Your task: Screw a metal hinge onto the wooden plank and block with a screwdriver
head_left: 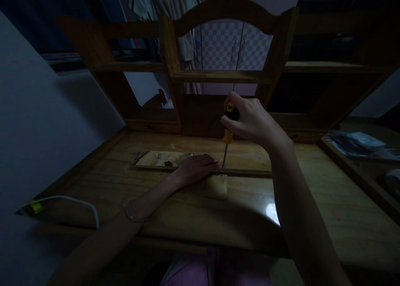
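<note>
A yellow and black screwdriver [228, 136] stands nearly upright in my right hand [246, 117], whose fingers wrap round its handle. Its tip meets a screw [223, 166] at the edge of a long wooden board [250, 162] lying on the wooden desk [175, 211]. My left hand [198, 168] lies fairly flat on that board, just left of the screw, with its fingertips close to the tip. Below the screw a small square wooden piece [216, 186] sits against the board's near edge. The left part of the board has dark marks.
Wooden shelving [218, 76] rises along the desk's far side. A white cable [71, 199] curves over the left front corner near a yellow item [36, 207]. Papers or packets [364, 140] lie at the right. A few small metal bits [135, 154] rest left of the board.
</note>
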`<state>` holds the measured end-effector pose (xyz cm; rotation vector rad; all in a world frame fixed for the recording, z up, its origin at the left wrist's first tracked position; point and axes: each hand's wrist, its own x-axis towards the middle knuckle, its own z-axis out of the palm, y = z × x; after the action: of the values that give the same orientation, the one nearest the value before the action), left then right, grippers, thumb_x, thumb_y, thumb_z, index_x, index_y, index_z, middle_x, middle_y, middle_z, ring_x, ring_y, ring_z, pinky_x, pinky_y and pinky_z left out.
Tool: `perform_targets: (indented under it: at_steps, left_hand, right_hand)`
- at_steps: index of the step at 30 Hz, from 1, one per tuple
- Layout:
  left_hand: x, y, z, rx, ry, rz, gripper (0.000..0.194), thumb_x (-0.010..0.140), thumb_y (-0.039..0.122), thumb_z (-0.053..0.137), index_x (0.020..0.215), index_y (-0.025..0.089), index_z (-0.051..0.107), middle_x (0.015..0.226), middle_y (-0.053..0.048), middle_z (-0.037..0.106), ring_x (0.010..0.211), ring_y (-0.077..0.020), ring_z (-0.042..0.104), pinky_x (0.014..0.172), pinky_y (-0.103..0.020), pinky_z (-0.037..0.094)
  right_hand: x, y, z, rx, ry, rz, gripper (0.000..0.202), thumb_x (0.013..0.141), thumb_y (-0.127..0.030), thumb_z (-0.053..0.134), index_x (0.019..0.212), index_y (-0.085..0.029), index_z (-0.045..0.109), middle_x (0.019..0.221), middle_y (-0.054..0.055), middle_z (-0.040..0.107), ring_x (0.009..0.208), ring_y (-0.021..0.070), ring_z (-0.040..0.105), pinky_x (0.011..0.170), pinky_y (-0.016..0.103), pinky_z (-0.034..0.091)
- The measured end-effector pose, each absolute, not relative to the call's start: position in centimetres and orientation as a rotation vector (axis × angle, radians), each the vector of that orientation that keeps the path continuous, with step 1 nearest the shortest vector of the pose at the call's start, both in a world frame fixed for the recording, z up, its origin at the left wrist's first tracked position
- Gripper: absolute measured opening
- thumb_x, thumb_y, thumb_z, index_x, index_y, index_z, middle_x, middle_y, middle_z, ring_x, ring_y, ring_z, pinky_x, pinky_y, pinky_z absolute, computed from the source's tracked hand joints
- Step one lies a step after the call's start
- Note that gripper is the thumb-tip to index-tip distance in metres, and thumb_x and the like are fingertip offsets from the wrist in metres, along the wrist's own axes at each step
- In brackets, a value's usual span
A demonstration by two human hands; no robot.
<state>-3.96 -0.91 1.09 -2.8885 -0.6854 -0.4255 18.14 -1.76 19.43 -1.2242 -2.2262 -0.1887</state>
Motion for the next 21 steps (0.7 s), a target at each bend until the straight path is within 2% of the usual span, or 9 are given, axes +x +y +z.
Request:
perform_targets:
  at_steps: [21]
  left_hand:
    - [-4.04, -0.45, 0.59, -2.914, -0.676, -0.475, 0.042, 0.099, 0.018, 0.050, 0.139, 0.028, 0.051, 0.137, -0.003, 0.059, 0.123, -0.0198, 0.053, 0.101, -0.034, 0.048]
  right_hand:
    - [18.20, -1.51, 19.37, -1.152, -2.196, -0.191, 0.015, 0.086, -0.031, 0.055, 0.097, -0.022, 0.055, 0.079, 0.005, 0.062, 0.075, 0.0225, 0.057, 0.068, 0.034, 0.037]
